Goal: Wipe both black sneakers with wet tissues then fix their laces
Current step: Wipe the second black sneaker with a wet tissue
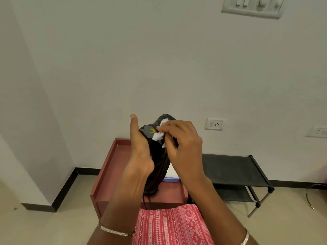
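Above a red-brown table (113, 167), raised at chest level before a plain white wall (123, 59): one black sneaker (159, 156), held upright on end, a grey patch with a yellow mark facing the camera, dark laces (146, 200) dangling from its lower end toward a lap draped in red patterned cloth (169, 225). Gripped along its left side by the left hand (139, 149), palm against the shoe, thumb pointing straight up, remaining fingers hidden behind the upper. Pressed against the shoe's upper right portion, a crumpled white wet tissue (158, 136), pinched in the curled fingertips of the right hand (182, 144), with bits of white showing above and below those fingers. Silver bangles (115, 231) on both wrists. Behind the sneaker, near the table's far right corner, a blue-rimmed tissue pack (170, 178), mostly hidden by shoe and forearm. Right of the table, against the wall, a low black fabric rack (235, 167). On the wall, two sockets (214, 124) and a switch panel (252, 6) at top right.
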`<state>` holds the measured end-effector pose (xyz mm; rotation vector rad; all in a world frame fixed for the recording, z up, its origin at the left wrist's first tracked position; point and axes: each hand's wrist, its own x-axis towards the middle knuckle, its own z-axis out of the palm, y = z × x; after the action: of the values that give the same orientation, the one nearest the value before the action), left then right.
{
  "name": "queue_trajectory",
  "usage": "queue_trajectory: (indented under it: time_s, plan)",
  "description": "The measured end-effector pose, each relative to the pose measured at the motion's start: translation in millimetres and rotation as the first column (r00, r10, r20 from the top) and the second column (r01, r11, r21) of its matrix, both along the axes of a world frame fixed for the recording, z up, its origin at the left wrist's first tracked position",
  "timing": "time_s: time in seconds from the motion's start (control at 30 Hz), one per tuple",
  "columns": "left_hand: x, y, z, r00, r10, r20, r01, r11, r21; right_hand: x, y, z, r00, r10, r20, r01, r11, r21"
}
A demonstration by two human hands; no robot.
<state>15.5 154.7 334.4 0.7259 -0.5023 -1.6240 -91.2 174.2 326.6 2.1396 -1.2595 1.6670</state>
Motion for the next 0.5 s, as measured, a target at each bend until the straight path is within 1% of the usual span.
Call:
queue_trajectory:
  time_s: [0.07, 0.13, 0.2, 0.3, 0.4, 0.5]
  plan:
    - [-6.2, 3.3, -4.5, 1.000, 0.018, -0.003, -0.018, 1.000, 0.005, 2.0, -3.4, 10.5, 0.998, 0.019, -0.059, -0.014, 0.996, 0.090]
    - [-12.3, 7.5, -5.7, 0.999, 0.003, 0.038, -0.002, 1.000, -0.029, 2.1, -9.0, 17.5, 0.994, 0.044, -0.102, -0.026, 0.985, 0.172]
    - [-14.4, 9.3, -5.0, 1.000, -0.007, 0.030, 0.008, 0.999, -0.031, 0.2, -12.5, 19.8, 0.990, 0.062, -0.123, -0.038, 0.980, 0.196]
    - [-8.8, 10.4, 0.4, 0.999, -0.039, -0.032, 0.038, 0.999, -0.018, -2.4, -2.9, 11.2, 0.992, 0.048, -0.115, -0.035, 0.994, 0.108]
    - [-0.3, 10.4, 2.1, 0.997, -0.047, 0.058, 0.044, 0.998, 0.038, -6.8, 11.6, -14.9, 0.997, -0.027, -0.078, 0.025, 0.999, -0.028]
    - [4.7, 6.2, 2.4, 0.984, -0.074, 0.165, 0.068, 0.997, 0.042, -8.9, 21.4, -46.2, 0.994, -0.098, -0.043, 0.094, 0.991, -0.100]
